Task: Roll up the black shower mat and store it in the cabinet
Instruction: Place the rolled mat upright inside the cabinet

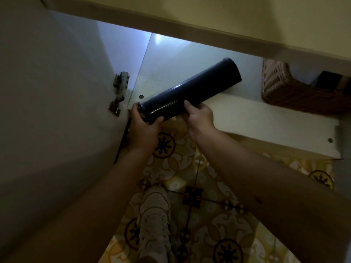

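Note:
The black shower mat (191, 92) is rolled into a tight tube and held slanted, its far end reaching over the white cabinet shelf (247, 112) into the open cabinet. My left hand (145, 128) grips the near end of the roll from below. My right hand (199, 115) holds the roll around its middle, fingers wrapped over the top. The open white cabinet door (57, 92) stands to the left, with a metal hinge (119, 92) on its inner face.
A brown woven basket (296, 92) sits on the shelf at the right, with a dark object (328, 81) behind it. A yellow countertop edge (209, 25) overhangs the cabinet. Patterned floor tiles (199, 168) and a white shoe (153, 215) lie below.

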`<state>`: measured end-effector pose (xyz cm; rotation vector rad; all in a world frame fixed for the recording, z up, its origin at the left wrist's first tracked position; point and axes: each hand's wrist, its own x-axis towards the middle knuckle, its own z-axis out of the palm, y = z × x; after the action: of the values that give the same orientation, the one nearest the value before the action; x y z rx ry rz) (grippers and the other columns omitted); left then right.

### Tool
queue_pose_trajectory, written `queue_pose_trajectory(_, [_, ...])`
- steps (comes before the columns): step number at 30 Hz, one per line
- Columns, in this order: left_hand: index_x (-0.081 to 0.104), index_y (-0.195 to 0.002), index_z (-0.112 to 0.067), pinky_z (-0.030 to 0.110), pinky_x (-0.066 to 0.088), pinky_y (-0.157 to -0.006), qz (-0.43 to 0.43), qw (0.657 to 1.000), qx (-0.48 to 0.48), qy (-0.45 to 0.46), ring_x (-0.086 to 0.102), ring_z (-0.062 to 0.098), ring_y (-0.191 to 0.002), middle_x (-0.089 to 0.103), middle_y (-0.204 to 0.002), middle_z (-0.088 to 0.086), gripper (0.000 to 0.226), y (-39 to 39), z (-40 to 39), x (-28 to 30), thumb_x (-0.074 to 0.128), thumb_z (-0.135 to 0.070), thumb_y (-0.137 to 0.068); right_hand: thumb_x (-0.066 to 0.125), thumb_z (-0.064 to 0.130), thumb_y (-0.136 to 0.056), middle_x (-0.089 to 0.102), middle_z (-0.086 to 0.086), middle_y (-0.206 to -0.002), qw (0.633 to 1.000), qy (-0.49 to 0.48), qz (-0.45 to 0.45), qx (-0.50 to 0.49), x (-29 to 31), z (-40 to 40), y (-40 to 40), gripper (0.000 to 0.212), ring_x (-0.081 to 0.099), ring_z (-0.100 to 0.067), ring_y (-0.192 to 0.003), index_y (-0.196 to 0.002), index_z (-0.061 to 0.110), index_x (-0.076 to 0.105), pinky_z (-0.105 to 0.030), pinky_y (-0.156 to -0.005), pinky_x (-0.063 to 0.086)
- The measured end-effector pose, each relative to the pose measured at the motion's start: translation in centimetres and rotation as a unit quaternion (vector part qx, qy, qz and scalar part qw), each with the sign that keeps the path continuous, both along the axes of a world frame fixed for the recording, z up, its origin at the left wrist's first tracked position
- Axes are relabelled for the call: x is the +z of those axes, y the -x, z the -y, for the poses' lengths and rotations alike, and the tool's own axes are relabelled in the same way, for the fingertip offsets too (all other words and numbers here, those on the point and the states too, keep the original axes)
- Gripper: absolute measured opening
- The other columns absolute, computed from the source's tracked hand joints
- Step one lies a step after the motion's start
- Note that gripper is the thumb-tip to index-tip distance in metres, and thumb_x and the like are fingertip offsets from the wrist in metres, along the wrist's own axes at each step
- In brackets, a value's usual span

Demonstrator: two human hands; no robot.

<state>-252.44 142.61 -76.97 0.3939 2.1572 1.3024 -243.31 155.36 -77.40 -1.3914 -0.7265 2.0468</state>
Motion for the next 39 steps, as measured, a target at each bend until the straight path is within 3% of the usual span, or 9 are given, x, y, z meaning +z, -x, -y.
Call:
queue_pose_trajectory(6, [0.039,-0.143,-0.023,0.050,0.041,-0.106,0.044,0.989,0.136,0.025,0.050,0.022,-0.127,0.052,-0.139,0.005,0.060,-1.0,-1.3,0.4,0.063,-0.033,-0.089,0.068,0.006,-0.081,0.068,-0.004,-0.111,0.991,-0.089,0.061,0.075,-0.4,-0.9,4.0,0.050,0.066,-0.022,-0.100,-0.126,0.018,0.050,-0.044,-0.085,0.057])
queue_pose_trajectory(10, [0.050,-0.137,-0.023,0.045,0.042,-0.104,0.053,0.981,0.180,0.045,0.053,0.023,-0.122,0.059,-0.131,0.003,0.051,-1.4,-2.0,0.6,0.063,-0.035,-0.089,0.063,0.005,-0.084,0.065,-0.005,-0.118,0.989,-0.089,0.041,0.109,-0.6,-1.6,5.6,0.056,0.064,-0.024,-0.105,-0.134,0.018,0.042,-0.049,-0.085,0.056])
queue_pose_trajectory(17, [0.062,-0.121,-0.023,0.045,0.050,-0.094,0.091,0.960,0.261,0.039,0.062,0.020,-0.103,0.067,-0.114,-0.002,0.035,-0.6,-2.9,1.6,0.064,-0.036,-0.088,0.047,-0.012,-0.087,0.062,-0.009,-0.121,0.986,-0.049,-0.034,0.158,0.2,-1.9,8.6,0.058,0.063,-0.025,-0.105,-0.138,0.014,0.037,-0.037,-0.076,0.058])
queue_pose_trajectory(26, [0.061,-0.122,-0.021,0.035,0.048,-0.092,0.060,0.963,0.256,0.051,0.061,0.018,-0.104,0.066,-0.115,0.000,0.033,1.0,-4.1,2.4,0.063,-0.030,-0.090,0.034,-0.019,-0.087,0.058,-0.010,-0.129,0.981,-0.030,-0.072,0.175,0.0,-2.4,10.7,0.058,0.058,-0.031,-0.113,-0.136,0.014,0.039,-0.048,-0.095,0.050])
queue_pose_trajectory(30, [0.058,-0.127,-0.017,0.026,0.041,-0.082,0.044,0.973,0.218,0.058,0.054,0.009,-0.096,0.064,-0.119,0.001,0.035,1.5,-4.3,3.2,0.060,-0.025,-0.093,0.043,-0.016,-0.086,0.061,-0.005,-0.122,0.976,-0.096,0.029,0.192,0.2,-3.4,11.6,0.057,0.059,-0.028,-0.108,-0.135,0.013,0.045,-0.045,-0.094,0.051])
queue_pose_trajectory(34, [0.054,-0.133,-0.019,0.035,0.048,-0.096,0.064,0.977,0.203,0.025,0.058,0.015,-0.110,0.062,-0.123,0.001,0.042,0.7,-3.8,3.2,0.060,-0.027,-0.093,0.070,0.012,-0.083,0.066,-0.001,-0.116,0.922,-0.225,0.205,0.240,0.0,-3.8,10.0,0.060,0.062,-0.019,-0.104,-0.137,0.018,0.045,-0.040,-0.094,0.050])
queue_pose_trajectory(39, [0.047,-0.140,-0.020,0.037,0.046,-0.100,0.038,0.979,0.201,0.002,0.055,0.015,-0.116,0.058,-0.130,0.000,0.051,-0.1,-3.3,3.2,0.061,-0.028,-0.091,0.070,0.011,-0.083,0.066,0.002,-0.099,0.936,-0.200,0.172,0.232,0.3,-3.8,8.7,0.034,0.064,-0.018,-0.094,-0.111,0.023,0.056,-0.043,-0.087,0.055])
